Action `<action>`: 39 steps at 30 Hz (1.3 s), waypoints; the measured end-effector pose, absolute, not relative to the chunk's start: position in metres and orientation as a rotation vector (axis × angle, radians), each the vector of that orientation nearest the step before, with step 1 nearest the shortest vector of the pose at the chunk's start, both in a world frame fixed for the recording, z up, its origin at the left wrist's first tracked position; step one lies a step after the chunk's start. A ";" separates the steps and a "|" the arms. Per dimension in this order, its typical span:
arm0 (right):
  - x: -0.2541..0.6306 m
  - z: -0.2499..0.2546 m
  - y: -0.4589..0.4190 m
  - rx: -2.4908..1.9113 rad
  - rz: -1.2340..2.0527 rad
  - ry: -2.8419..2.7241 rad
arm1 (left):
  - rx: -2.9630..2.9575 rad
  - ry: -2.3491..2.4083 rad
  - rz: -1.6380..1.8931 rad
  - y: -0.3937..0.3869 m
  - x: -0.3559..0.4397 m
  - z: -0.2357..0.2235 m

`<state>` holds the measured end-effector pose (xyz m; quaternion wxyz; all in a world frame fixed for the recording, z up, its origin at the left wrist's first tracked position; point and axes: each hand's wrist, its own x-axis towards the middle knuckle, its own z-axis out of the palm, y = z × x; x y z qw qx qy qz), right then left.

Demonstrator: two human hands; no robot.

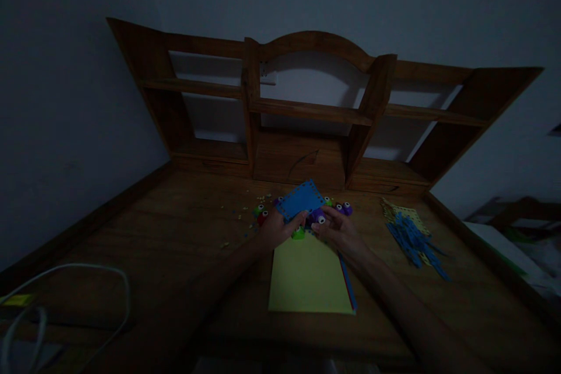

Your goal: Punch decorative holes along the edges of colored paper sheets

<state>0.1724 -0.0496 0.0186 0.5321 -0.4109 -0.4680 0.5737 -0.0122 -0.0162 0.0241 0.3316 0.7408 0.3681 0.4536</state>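
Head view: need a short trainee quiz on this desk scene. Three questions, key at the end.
1. What is in the grip of the right hand?
A) white looped cable
B) purple plastic piece with a white eye
C) brown wooden drawer
2. True or false: the left hand holds the blue paper sheet with holed edges.
3. Fill in: in the picture, the loose blue paper strips lie to the ___ of the yellow rectangular paper sheet.

Key: 1 B; 2 true; 3 right.
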 end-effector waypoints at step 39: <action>0.172 0.029 -0.052 -0.943 1.369 -1.233 | 1.964 0.868 0.913 -0.013 -0.022 0.022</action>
